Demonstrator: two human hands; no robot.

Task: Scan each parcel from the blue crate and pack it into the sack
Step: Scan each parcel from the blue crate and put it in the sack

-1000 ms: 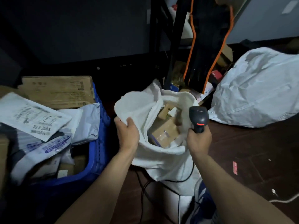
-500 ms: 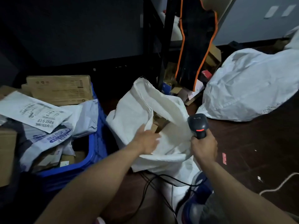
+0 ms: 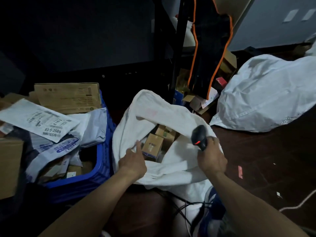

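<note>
Gripped the handle of the scanner (image 3: 199, 136) with the right hand (image 3: 211, 156), fingers curled round it, head tipped left toward the sack's mouth, red light showing. Rested the left hand (image 3: 132, 162) on the near left rim of the sack (image 3: 162, 117), forefinger straight and pointing into the opening; could not tell whether the remaining fingers pinched the cloth. Saw several cardboard boxes (image 3: 152, 145) packed inside the sack, just beyond that forefinger. Found the sack standing open on the dark floor (image 3: 273, 168), near rim folded down under both hands, black cables (image 3: 184, 202) trailing from beneath its near edge. Noted the blue crate (image 3: 102, 168) just beside the sack's left side, heaped with grey mailer bags (image 3: 92, 124), a white labelled envelope (image 3: 39, 120) on top and a flat carton (image 3: 68, 96) leaning at its far edge. Made out a second sack (image 3: 265, 96), full and white, toward the floor's far right, a black bag with orange trim (image 3: 210, 48) hanging beside a black shelf post (image 3: 177, 57) behind the open sack, and a pink scrap (image 3: 240, 171) on the floor right of the right hand.
</note>
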